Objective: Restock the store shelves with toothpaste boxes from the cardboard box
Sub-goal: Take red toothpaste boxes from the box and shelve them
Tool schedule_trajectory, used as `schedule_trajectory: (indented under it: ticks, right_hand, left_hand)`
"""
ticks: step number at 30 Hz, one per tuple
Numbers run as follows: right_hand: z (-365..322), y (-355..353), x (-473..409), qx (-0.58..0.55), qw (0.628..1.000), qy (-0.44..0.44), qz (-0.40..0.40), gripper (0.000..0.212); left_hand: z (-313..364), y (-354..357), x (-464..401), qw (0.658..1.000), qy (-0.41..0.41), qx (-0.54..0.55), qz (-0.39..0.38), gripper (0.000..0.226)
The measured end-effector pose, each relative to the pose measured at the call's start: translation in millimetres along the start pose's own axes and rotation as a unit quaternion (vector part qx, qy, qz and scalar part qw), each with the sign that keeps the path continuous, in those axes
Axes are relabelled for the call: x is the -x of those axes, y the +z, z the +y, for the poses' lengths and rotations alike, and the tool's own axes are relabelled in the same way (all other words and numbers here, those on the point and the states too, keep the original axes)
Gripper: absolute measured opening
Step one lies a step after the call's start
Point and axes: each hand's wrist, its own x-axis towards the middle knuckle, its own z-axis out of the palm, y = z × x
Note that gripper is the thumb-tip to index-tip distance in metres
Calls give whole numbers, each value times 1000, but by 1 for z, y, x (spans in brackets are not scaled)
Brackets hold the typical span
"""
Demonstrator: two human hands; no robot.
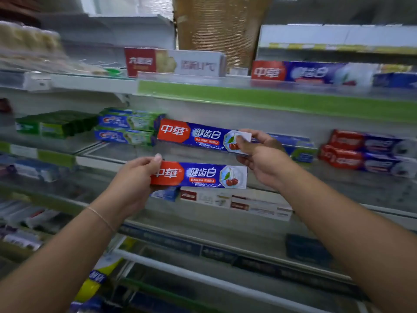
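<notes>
Upper toothpaste box (198, 137), red and blue with a cherry picture, level in front of the middle shelf (270, 102), pinched at its right end between thumb and fingers of the right hand (259, 154). Lower box (200, 175), same print, level just below it, gripped at its red left end by the curled left hand (137, 177). Boxes apart, not touching. Near that shelf's left end, green boxes (56, 124); toward its right end, stacked red boxes (365, 152). Thin bracelet (101, 219) on left wrist.
</notes>
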Motion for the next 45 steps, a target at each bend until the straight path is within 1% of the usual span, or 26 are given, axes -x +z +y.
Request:
schedule_trajectory:
  ticks: [5, 8, 13, 19, 22, 24, 32, 39, 45]
  right_hand:
    - [-18, -73, 4, -12, 998, -34, 48, 14]
    - [-29, -116, 9, -14, 997, -35, 67, 11]
    - [-43, -170, 19, -19, 993, -38, 106, 9]
    - [-51, -214, 33, -15, 987, -63, 147, 10]
    - [-56, -228, 42, -26, 983, -73, 165, 9]
    - [-59, -237, 46, -22, 980, -79, 180, 10]
    - [-70, -258, 51, 3, 967, -95, 236, 9]
    - [-67, -276, 46, 1, 966, -86, 244, 12]
    - [-83, -306, 37, 5, 977, -92, 194, 10]
  left_hand:
    - [6, 80, 14, 998, -1, 29, -51, 24]
    - [13, 125, 23, 997, -2, 43, -67, 19]
    - [19, 185, 31, 994, -33, 36, -94, 11]
    - [16, 237, 31, 990, -44, 11, -131, 17]
    - [11, 256, 26, 985, -39, -13, -168, 16]
    - [11, 266, 23, 980, -34, -9, -196, 16]
    - [11, 296, 21, 965, -22, -12, -261, 15]
    - [0, 312, 25, 967, -38, 1, -252, 12]
    - [2, 338, 31, 972, -29, 21, -232, 12]
